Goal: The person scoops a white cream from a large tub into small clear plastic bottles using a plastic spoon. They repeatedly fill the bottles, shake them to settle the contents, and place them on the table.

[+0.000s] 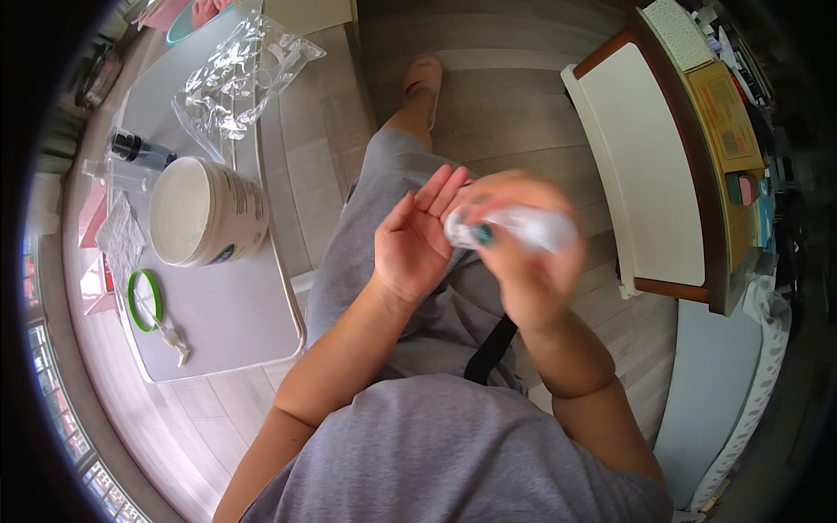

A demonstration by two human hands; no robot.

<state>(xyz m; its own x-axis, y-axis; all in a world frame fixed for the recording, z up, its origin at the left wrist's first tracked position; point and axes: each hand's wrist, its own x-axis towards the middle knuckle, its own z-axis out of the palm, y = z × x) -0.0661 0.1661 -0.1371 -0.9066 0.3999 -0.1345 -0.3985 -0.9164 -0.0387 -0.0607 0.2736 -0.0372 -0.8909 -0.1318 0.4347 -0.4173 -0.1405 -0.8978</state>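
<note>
My right hand (533,261) grips a small whitish bottle (523,229), blurred by motion and tilted almost level. The bottle's narrower end points left, over the fingers of my left hand (418,245). That left hand is palm up above my lap, fingers apart and partly curled, with nothing seen in the palm. A dark green spot shows at my right thumb's tip. Whether the bottle touches the left fingers cannot be made out.
On the grey folding table (216,333) at left stand a large white tub (180,212), a clear plastic bag (242,78), a dark-capped bottle (140,149), a clear bottle (124,175), a green ring (144,301) and a white pump head (175,343). A cabinet (647,163) stands at right.
</note>
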